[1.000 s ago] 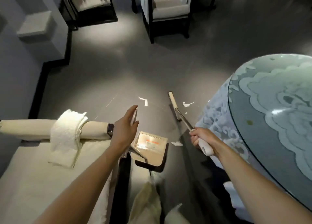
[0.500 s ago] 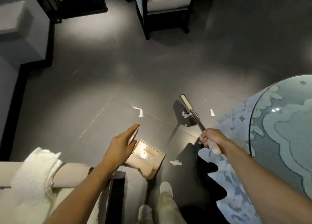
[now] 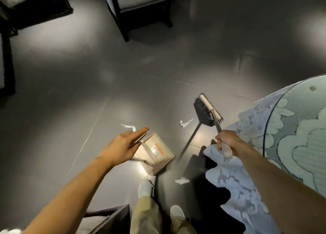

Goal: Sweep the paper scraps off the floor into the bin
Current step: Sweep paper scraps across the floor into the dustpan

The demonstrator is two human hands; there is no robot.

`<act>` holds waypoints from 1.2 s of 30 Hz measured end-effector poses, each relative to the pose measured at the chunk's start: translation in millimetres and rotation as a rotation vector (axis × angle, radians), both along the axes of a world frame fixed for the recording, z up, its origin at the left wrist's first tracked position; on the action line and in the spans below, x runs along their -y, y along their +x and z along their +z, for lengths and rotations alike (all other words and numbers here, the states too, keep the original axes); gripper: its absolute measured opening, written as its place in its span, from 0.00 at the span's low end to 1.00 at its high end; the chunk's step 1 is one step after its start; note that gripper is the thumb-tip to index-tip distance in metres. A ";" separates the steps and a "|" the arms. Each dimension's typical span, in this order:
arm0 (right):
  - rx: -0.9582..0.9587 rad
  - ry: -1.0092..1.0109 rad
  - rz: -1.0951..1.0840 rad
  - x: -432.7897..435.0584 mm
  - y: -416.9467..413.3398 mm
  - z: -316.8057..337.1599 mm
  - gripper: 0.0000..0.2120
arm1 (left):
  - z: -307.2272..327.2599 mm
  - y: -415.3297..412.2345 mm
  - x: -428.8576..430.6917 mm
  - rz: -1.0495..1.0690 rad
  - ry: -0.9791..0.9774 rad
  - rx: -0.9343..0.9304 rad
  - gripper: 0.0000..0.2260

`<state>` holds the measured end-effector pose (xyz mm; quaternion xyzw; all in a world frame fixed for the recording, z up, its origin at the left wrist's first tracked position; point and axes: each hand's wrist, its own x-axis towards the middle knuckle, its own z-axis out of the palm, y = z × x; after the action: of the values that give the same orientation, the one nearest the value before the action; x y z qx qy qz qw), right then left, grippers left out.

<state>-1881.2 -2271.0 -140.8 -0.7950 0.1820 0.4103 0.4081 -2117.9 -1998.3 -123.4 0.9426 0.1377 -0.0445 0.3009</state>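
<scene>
My right hand [image 3: 227, 143] grips the pale handle of a broom, whose dark bristle head [image 3: 209, 110] rests on the grey floor ahead. A beige dustpan [image 3: 155, 150] stands tilted on the floor. My left hand [image 3: 123, 145] holds its upright handle, fingers stretched along it. One white paper scrap [image 3: 185, 123] lies just left of the broom head. Another scrap [image 3: 129, 127] lies beyond my left fingertips. A third scrap [image 3: 181, 180] lies near my feet, right of the dustpan. No bin is in view.
A round glass-topped table with a lace cloth [image 3: 299, 128] stands close on the right, its cloth hanging beside the broom handle. A dark-framed chair [image 3: 141, 13] stands at the back, another piece of furniture [image 3: 35, 8] at the back left. My shoes [image 3: 144, 188] are below the dustpan.
I have stepped forward, leaving the sofa arm and towel behind. The broom head swung right toward the table and turned broadside. The scrap by the bristles now lies to their left.
</scene>
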 end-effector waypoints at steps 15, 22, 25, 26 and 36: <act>-0.253 0.087 -0.222 -48.0 19.0 -27.9 0.11 | -11.0 210.4 -104.3 -0.357 0.023 0.095 0.23; -0.473 0.098 -0.108 -91.0 -35.6 22.0 0.08 | -10.4 221.5 -104.7 -0.342 0.008 0.027 0.23; -0.653 0.206 -0.143 -89.3 -42.8 52.4 0.01 | -11.5 212.7 -95.2 -0.355 -0.005 0.026 0.23; -0.692 0.252 -0.206 -84.7 -41.9 62.1 0.02 | -11.4 209.2 -93.7 -0.355 -0.008 0.017 0.23; -0.625 0.283 -0.255 -44.7 -47.9 102.8 0.03 | 3.0 149.0 -70.2 -0.187 -0.088 0.031 0.23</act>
<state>-1929.1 -2226.3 -38.0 -0.5378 0.3370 0.6004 0.4865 -1968.9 -1928.1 -120.4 0.9378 0.0423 -0.0638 0.3386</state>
